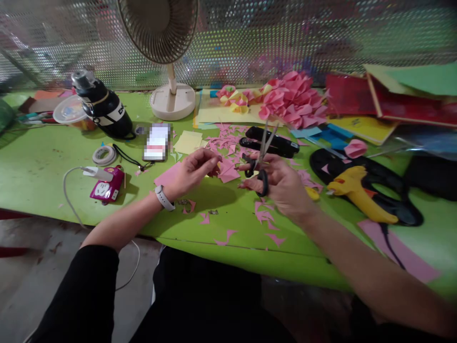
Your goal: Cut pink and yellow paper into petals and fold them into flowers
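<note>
The scissors are in the right hand, raised over the table, blades pointing up and a little apart. That hand grasps them by their black handles, fingers bent around the loops. The left hand is curled, thumb and fingertips close together beside a pink paper square; whether it pinches anything I cannot tell. A watch is on the left wrist. Pink scraps lie on the table between the forearms and beyond the hands. Just behind the scissors lies a black stapler, with a heap of folded pink paper farther back. To the right, a yellow glue gun rests on a black stand. To the left are a phone, a roll of tape and a pink power adapter with a white plug in it. A dark bottle and a fan stand behind them.
</note>
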Available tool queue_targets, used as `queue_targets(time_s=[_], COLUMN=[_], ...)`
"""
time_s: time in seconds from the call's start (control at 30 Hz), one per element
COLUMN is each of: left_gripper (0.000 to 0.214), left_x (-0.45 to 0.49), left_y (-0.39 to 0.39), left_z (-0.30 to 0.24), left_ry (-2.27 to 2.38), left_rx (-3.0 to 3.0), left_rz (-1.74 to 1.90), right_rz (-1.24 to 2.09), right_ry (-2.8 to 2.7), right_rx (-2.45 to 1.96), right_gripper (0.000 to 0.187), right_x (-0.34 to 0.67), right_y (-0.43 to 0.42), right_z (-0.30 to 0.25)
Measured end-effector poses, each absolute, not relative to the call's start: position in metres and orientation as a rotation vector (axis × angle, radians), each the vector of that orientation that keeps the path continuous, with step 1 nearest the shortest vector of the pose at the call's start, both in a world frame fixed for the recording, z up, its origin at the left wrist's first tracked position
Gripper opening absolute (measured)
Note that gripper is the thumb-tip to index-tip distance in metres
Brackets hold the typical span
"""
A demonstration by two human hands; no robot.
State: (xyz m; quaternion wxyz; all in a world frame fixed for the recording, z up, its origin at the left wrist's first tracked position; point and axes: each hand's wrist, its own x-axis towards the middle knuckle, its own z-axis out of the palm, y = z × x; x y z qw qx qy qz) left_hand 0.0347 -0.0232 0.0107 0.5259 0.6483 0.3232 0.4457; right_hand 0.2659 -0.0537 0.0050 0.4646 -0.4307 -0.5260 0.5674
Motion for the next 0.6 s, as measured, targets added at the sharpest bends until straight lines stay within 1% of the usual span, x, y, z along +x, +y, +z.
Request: queue_targets(time_s=[0.13, 0.4, 0.6], left_gripper=[0.031, 0.030, 0.038], left_x=[0.044, 0.052, 0.043], left_y=[-0.035, -0.042, -0.037], left_z=[0.003, -0.002, 0.012], left_ry=[0.752, 0.730, 0.776], left_rx=[1.530, 1.446, 1.352], left_rz=[1.022, 1.021, 0.863], right_rz=[1.332, 1.193, 1.185], right_ry=[-1.281, -1.315, -1.432], right_rx=[-1.042, -1.059, -1.073], right_gripper=[0.064, 0.062, 0.059], right_x=[0.257, 0.256, 0.263], right_y=[-0.056, -0.058, -0.055], right_z=[-0.001, -0.003, 0.002])
